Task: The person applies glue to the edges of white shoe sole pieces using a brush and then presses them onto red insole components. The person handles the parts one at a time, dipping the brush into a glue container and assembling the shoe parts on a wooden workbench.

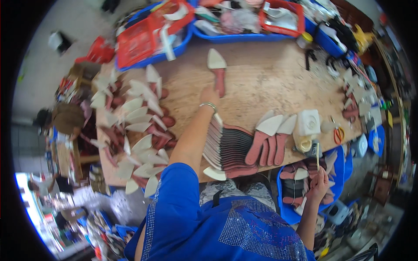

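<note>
Midway across a wooden table (265, 78), the left hand (210, 93) is at 1 pink, white-tipped piece (220, 78), its grip unclear. The right hand (320, 186), fingers curled, holds a pale stick (317, 157) above a blue tub (285, 212).

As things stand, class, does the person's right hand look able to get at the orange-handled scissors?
Probably yes: the orange-handled scissors lie uncovered on the tabletop, near the right hand, though that hand holds a thin pale tool it may need to put down.
</note>
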`<act>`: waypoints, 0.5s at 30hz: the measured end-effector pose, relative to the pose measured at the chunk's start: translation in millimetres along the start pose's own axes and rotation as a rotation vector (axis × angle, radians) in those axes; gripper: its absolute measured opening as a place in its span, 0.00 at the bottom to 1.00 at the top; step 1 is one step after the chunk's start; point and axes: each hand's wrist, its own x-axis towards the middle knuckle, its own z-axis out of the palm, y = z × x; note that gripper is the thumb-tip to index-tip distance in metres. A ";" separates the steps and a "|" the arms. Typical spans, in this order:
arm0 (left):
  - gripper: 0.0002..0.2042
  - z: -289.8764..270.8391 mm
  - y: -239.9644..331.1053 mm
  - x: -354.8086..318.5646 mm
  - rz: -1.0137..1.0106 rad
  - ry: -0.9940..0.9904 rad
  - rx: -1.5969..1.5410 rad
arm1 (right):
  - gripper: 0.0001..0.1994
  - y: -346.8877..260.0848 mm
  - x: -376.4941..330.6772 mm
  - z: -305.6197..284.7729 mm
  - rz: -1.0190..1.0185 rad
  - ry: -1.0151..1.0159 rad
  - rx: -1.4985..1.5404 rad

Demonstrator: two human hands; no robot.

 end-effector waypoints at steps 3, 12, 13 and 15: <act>0.29 9.6 68.7 25.2 -0.179 -0.184 -0.177 | 0.11 6.2 -22.8 -42.5 0.019 0.207 -0.126; 0.26 61.3 27.3 87.8 -0.408 -0.324 -0.717 | 0.10 26.0 -2.9 -70.7 -0.075 0.244 -0.592; 0.24 60.5 26.2 86.9 -0.494 -0.341 -0.990 | 0.10 18.6 7.3 -59.6 0.022 0.229 -0.612; 0.20 46.7 51.4 77.8 -0.445 -0.488 -1.232 | 0.11 30.3 25.9 -62.3 -0.039 0.164 -0.704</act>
